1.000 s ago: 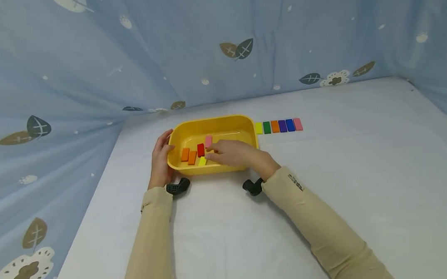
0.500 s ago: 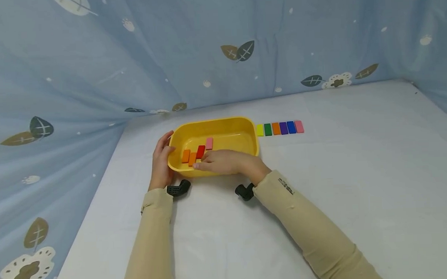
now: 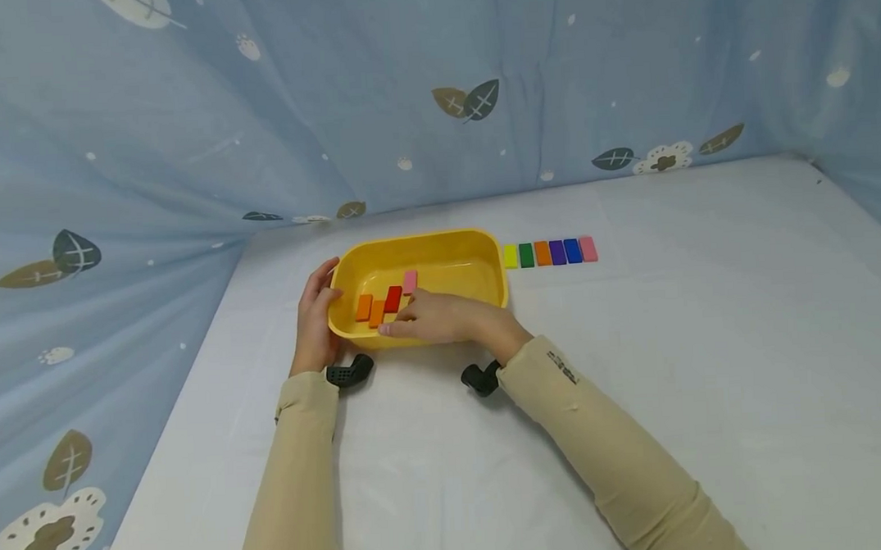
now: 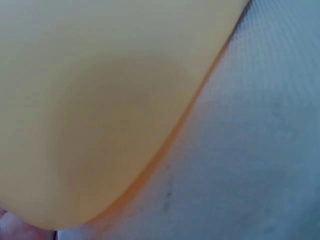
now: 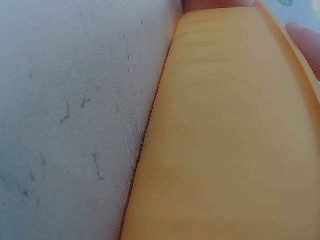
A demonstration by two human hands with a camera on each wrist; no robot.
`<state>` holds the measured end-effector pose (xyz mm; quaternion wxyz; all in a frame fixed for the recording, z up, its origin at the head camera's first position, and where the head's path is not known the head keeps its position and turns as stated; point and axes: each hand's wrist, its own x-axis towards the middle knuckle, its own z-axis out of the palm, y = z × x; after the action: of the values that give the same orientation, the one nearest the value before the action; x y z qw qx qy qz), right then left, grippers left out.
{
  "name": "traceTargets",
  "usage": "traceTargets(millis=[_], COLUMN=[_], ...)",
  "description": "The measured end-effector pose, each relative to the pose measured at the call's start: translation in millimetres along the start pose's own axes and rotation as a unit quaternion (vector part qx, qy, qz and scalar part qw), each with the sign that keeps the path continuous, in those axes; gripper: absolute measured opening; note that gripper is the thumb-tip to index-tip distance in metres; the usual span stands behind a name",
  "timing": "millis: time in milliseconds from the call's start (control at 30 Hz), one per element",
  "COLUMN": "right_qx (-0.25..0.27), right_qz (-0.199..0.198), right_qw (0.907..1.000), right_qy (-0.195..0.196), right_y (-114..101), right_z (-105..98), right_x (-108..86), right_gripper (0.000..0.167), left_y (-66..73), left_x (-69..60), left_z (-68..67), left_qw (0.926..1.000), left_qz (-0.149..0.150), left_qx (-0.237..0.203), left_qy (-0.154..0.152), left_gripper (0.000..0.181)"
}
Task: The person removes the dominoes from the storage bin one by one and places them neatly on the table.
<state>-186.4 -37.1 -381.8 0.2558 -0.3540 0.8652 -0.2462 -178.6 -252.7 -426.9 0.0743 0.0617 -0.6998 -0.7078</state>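
**Right hand (image 3: 446, 317) sits closer to the near wall of the yellow tub (image 3: 447, 250)**

Compared with a second ago, it has shifted toward the tub's near side and covers the spot where a yellow block was showing. Its fingers reach down into the tub, but we cannot tell whether they pinch anything. At the tub's left end, the left hand (image 3: 315, 321) grasps the wall, thumb at the rim.

Our first worry is crowding: the inner orange block (image 3: 376, 314) lies on the tub floor just beside the right thumb, the red block (image 3: 393, 299) and pink block (image 3: 410, 282) just beyond the hand, so a groping finger could nudge one or catch the wrong piece. The outer orange block (image 3: 364, 308), nearer the tub's left end, seems safer. If the right wrist leans on the near rim while the left grip slackens, the tub could tip or slide, perhaps disturbing the row of six blocks (image 3: 543, 253) off its right end.

Right fingertips, and whatever is under them, are hidden from us. Most left fingers disappear behind the tub's left wall. Both wrist views give us mainly blurred outer wall, with slivers of hand cut off at the edges.
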Motion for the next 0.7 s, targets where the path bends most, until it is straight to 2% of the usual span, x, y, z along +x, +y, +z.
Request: traceTargets(millis=[100,333,400,533,700], right_qx=[0.008,-0.059,-0.057,-0.037,-0.031], right_qz=[0.009,0.041,0.044,0.032,0.016], right_qw=[0.9999,0.9972,0.9969,0.9978,0.9986], right_qy=[0.0,0.024,0.031,0.044,0.039], right_y=[-0.6,-2.1,-1.0,0.5,1.1], right_z=[1.2,3.7,4.2,3.1,1.9], right_x=[-0.7,1.4,1.3,1.5,1.8], right_gripper=[0.057,0.051,0.045,0.036,0.037], left_y=[-0.5,0.1,0.0,0.9,0.9], left_x=[-0.3,-0.2,0.2,1.0,-0.2], left_z=[-0.2,1.3,2.0,2.4,0.6], left_qw=[1.0,1.0,1.0,0.9999,1.0], left_qz=[-0.002,0.0,0.002,0.008,0.005], left_qx=[0.001,0.0,-0.002,-0.01,-0.005], left_qy=[-0.001,0.003,0.001,-0.004,-0.002], left_gripper=[0.048,0.048,0.048,0.048,0.048])
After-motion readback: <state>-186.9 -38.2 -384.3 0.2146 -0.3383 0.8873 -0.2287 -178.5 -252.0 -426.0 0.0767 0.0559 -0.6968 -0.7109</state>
